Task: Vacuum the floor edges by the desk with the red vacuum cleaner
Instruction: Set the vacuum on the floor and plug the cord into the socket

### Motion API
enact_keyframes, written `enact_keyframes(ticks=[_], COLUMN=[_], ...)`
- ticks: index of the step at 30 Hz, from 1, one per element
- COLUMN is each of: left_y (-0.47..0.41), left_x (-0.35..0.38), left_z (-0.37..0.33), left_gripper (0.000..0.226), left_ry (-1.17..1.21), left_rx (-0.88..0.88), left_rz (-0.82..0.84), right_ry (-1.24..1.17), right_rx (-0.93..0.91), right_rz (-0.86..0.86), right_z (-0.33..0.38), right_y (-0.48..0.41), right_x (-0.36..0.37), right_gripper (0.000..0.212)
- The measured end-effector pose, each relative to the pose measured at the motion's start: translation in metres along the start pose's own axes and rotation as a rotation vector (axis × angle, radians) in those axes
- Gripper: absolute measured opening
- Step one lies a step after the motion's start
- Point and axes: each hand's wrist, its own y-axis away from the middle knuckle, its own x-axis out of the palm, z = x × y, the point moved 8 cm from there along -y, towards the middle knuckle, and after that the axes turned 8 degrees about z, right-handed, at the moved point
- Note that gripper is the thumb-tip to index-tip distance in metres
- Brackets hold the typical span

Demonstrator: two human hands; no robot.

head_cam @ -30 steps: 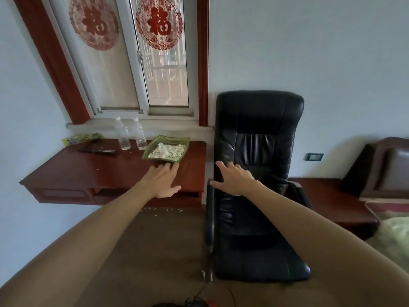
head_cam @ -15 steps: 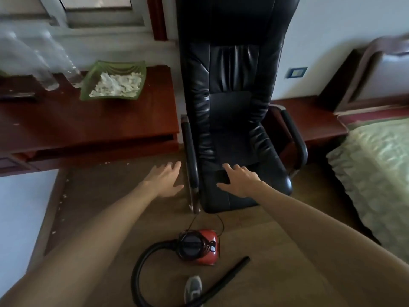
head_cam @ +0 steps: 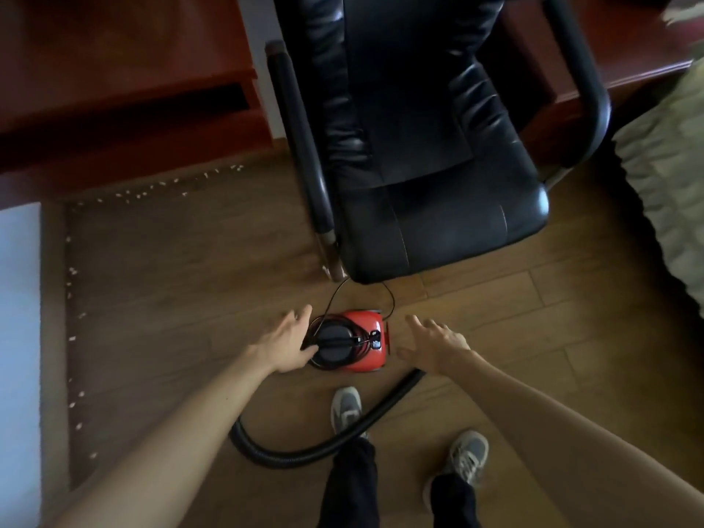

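Note:
A small red vacuum cleaner (head_cam: 367,358) with a black round top sits on the wood floor just in front of my feet. Its black hose (head_cam: 320,447) curves from the left side around behind my left shoe and up to the right. My left hand (head_cam: 285,346) hovers at the vacuum's left side, fingers spread, thumb near the black top. My right hand (head_cam: 434,346) is open just right of the vacuum, apart from it. White crumbs (head_cam: 167,186) line the floor edge under the dark red desk (head_cam: 125,81) and along the left wall.
A black leather armchair (head_cam: 430,154) stands directly behind the vacuum, its front edge close to it. A thin black cord (head_cam: 335,299) loops from the vacuum toward the chair. A bed (head_cam: 670,173) fills the right side. A low red cabinet (head_cam: 628,55) sits behind the chair.
My view has tilted down from the desk and window to the floor. Both hands have dropped toward the vacuum and now flank it.

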Motion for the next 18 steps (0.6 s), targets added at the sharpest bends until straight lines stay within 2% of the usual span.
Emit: enact_keyframes(ticks=[13,18], left_y=[-0.106,-0.147], left_x=[0.116,0.143], left_z=[0.043,0.05], left_gripper=[0.079,0.076], left_ry=[-0.168,-0.218], left_rx=[-0.024,-0.02], left_rz=[0.146,0.17], right_ry=[-0.222,-0.223], right_rx=[0.032,0.021], right_rz=[0.128,0.161], right_z=[-0.022,-0.024], right_y=[-0.11,-0.15], right_x=[0.133,0.177], right_gripper=[0.059,0.066])
